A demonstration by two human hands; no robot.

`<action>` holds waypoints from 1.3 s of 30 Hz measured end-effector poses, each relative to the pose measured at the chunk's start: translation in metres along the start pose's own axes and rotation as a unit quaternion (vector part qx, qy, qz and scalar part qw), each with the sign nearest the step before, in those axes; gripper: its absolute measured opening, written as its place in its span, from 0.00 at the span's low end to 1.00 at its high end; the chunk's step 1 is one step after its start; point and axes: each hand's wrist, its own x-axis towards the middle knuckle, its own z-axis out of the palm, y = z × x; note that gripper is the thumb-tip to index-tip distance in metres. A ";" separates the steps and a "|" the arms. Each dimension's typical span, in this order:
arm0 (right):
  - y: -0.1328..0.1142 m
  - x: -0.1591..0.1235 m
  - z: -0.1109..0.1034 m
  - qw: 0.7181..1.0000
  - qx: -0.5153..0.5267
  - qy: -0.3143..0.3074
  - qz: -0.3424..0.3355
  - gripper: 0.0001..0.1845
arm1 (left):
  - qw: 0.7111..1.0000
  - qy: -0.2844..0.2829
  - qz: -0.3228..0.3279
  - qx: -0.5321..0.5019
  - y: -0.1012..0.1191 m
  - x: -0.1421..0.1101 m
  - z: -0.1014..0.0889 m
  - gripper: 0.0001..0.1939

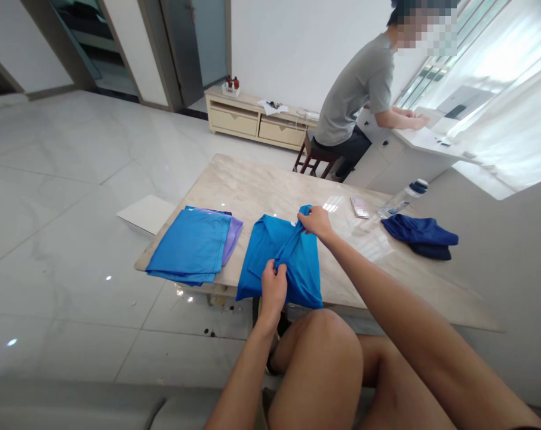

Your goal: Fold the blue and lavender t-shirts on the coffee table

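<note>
Closest to me, the person's bare knees (317,370) sit just past the near edge of the stone surface (257,194). The left grip (273,288) is near that edge. It is closed tight on a fold of a bright blue shirt (301,275). The right grip (316,222) is closed too, and it pinches the cloth up by the shirt's collar (270,228). A band of cloth runs between the two grips.

The shirt lies in the middle of the surface. Its long side runs from the near edge toward the far edge. The collar points away from me, and the bottom of the shirt sits at the near edge. So the left grip is nearer the bottom, and the right grip is nearer the collar.

To the left, a folded blue cloth (188,246) lies on a purple cloth (233,239). To the right is a bunched dark blue cloth (420,237), with a water bottle (402,200) beyond it. Far off, a person in a grey T-shirt (355,89) sits at a white counter (414,149).
</note>
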 end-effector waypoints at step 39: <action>0.123 -0.149 -0.030 0.929 -0.204 -0.253 -0.179 0.07 | 0.768 -0.117 0.327 0.539 -0.021 -0.001 -0.078 0.22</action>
